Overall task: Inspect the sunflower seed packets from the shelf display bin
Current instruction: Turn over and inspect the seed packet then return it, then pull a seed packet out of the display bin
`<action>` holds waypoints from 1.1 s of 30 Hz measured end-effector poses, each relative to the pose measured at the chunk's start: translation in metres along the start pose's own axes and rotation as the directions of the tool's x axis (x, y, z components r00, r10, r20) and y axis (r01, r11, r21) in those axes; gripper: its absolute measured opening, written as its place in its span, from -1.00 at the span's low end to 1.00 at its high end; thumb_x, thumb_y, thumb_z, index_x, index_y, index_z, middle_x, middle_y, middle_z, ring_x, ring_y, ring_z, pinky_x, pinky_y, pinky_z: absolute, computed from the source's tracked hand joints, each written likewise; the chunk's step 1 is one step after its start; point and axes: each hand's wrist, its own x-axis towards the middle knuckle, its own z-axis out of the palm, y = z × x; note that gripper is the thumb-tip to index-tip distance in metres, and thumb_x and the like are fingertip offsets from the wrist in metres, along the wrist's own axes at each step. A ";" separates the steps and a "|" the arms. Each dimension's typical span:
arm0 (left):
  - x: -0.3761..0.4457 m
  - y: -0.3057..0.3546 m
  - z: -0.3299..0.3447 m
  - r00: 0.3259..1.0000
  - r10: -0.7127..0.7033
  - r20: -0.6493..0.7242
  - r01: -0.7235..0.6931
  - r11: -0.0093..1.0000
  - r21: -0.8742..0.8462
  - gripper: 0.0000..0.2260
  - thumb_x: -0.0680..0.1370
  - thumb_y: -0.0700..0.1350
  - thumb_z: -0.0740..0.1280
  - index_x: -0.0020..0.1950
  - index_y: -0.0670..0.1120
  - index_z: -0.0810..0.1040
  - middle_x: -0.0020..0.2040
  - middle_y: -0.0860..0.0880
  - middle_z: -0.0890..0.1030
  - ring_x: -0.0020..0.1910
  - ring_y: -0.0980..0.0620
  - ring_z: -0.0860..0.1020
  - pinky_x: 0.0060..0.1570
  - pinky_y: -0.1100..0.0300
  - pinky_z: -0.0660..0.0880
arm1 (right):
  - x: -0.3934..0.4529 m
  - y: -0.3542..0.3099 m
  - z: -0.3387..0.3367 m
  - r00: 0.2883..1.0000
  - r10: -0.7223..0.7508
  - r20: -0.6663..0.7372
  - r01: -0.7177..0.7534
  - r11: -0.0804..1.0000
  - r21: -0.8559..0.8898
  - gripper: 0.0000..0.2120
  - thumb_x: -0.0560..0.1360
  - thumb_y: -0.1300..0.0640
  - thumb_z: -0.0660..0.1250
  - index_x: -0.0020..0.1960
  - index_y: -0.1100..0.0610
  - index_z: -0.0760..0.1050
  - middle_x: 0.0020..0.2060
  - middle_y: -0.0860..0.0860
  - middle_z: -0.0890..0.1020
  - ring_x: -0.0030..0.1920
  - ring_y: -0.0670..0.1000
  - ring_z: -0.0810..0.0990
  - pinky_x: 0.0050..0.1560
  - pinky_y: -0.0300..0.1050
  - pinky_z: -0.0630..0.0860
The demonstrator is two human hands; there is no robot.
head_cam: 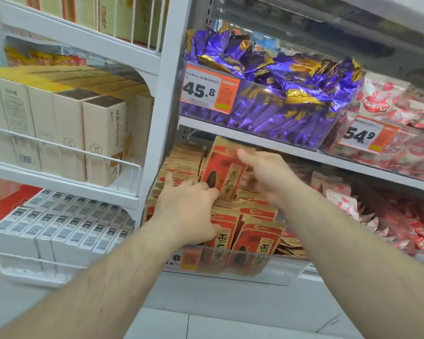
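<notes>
Both hands [190, 204] [267, 176] hold one upright seed packet [224, 167] over the bin [255, 267].

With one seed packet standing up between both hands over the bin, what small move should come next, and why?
Probably lift the raised packet clear of the bin and toward the camera. It stands upright above the stacked packets, the left hand at its lower edge and the blurred right hand at its right side, so its print is partly covered.
</notes>
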 end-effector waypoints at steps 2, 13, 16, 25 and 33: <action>-0.001 -0.003 0.001 1.000 0.014 -0.027 -0.014 1.000 -0.023 -0.38 0.45 0.35 0.29 0.46 0.15 0.33 0.40 0.12 0.44 0.44 -0.01 0.31 0.48 -0.30 -0.02 | 0.008 -0.002 -0.003 0.993 -0.117 0.008 0.109 0.889 -0.446 -0.96 0.43 0.12 0.51 -0.15 0.07 0.66 -0.27 -0.05 0.64 -0.28 -0.07 0.54 -0.22 -0.18 0.47; -0.009 -0.003 0.000 0.992 0.044 -0.119 -0.058 0.991 -0.117 -0.50 0.49 0.27 0.33 0.40 0.19 0.43 0.45 0.16 0.34 0.47 0.07 0.22 0.52 -0.18 0.00 | 0.038 -0.007 0.025 0.882 -0.143 0.448 0.457 0.031 -0.889 -0.91 0.49 0.09 0.42 -0.17 -0.07 0.58 -0.27 -0.18 0.51 -0.05 -0.03 0.44 0.18 -0.04 0.28; -0.014 -0.001 0.000 0.990 0.047 -0.133 -0.060 0.994 -0.096 -0.55 0.52 0.24 0.31 0.38 0.18 0.45 0.41 0.14 0.35 0.45 0.06 0.20 0.51 -0.21 -0.03 | 0.040 0.005 0.033 0.911 -0.092 0.402 0.408 0.056 -0.911 -0.91 0.49 0.13 0.41 -0.13 -0.04 0.65 -0.19 -0.16 0.58 0.00 -0.02 0.46 0.26 0.03 0.29; -0.018 0.002 -0.002 0.993 0.004 -0.118 -0.016 0.995 -0.098 -0.55 0.53 0.24 0.29 0.39 0.17 0.43 0.38 0.14 0.45 0.48 0.03 0.19 0.51 -0.25 -0.17 | 0.033 -0.003 0.016 0.961 -0.086 0.262 0.270 0.493 -0.827 -0.67 0.41 -0.29 0.39 -0.17 -0.02 0.55 -0.17 -0.12 0.64 0.02 -0.01 0.55 0.24 0.07 0.30; -0.017 0.002 -0.003 0.996 -0.011 -0.094 0.001 0.995 -0.097 -0.54 0.52 0.26 0.29 0.39 0.18 0.43 0.35 0.14 0.48 0.47 0.01 0.23 0.51 -0.26 -0.13 | 0.013 0.005 0.008 0.894 -0.444 0.063 0.292 0.468 -0.834 -0.88 0.57 0.00 0.31 -0.08 0.00 0.57 -0.17 -0.06 0.58 0.09 0.11 0.53 0.19 0.01 0.37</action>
